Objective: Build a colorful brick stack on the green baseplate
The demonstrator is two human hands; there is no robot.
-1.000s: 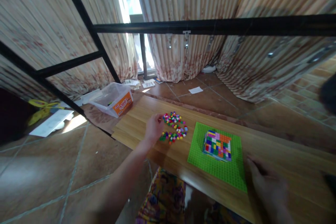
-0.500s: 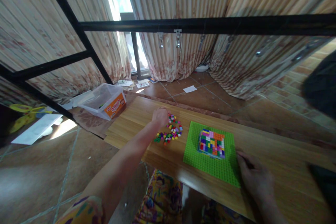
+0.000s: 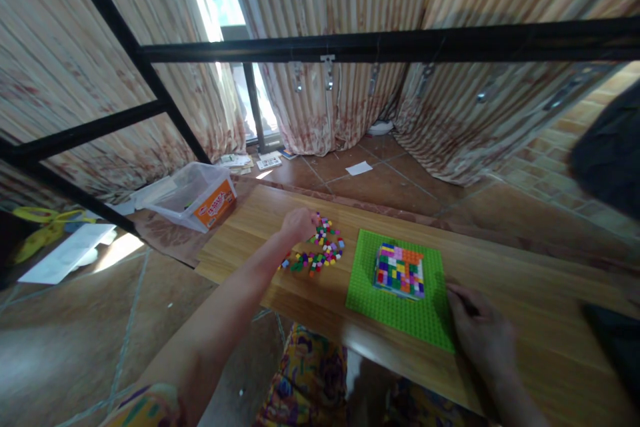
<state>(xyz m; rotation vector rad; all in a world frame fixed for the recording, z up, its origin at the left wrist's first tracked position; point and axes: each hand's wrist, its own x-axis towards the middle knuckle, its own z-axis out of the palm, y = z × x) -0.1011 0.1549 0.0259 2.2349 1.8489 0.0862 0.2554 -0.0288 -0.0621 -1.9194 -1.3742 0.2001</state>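
Here, the right hand (image 3: 475,320) is curled at the edge of the plate (image 3: 373,300), grip unclear, the block (image 3: 399,271) at its ten o'clock. The left hand (image 3: 300,223) has bunched fingers, any pinch impossible to tell, bricks (image 3: 329,253) around five o'clock. Beyond, near ten, the orange label (image 3: 215,208) on the bin (image 3: 175,214) is unreadable.
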